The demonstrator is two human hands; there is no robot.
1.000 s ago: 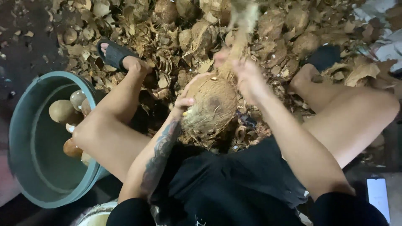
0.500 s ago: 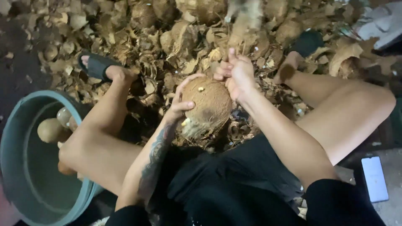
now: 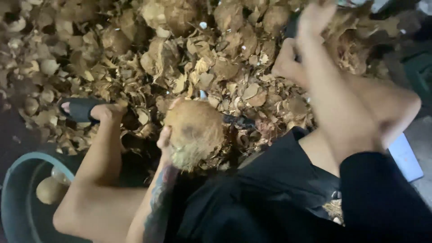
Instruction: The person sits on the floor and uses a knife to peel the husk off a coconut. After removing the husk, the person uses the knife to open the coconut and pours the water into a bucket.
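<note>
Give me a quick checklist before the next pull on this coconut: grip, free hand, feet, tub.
1. Left hand steadies the coconut from its left side: ok.
2. Right hand is raised far from the coconut and blurred: not ok for a two-handed pull.
3. Anything held in the right hand: cannot tell.
4. Sandalled foot sits apart from the coconut: ok.
5. Tub at lower left holds husked coconuts, with room left: ok.
</note>
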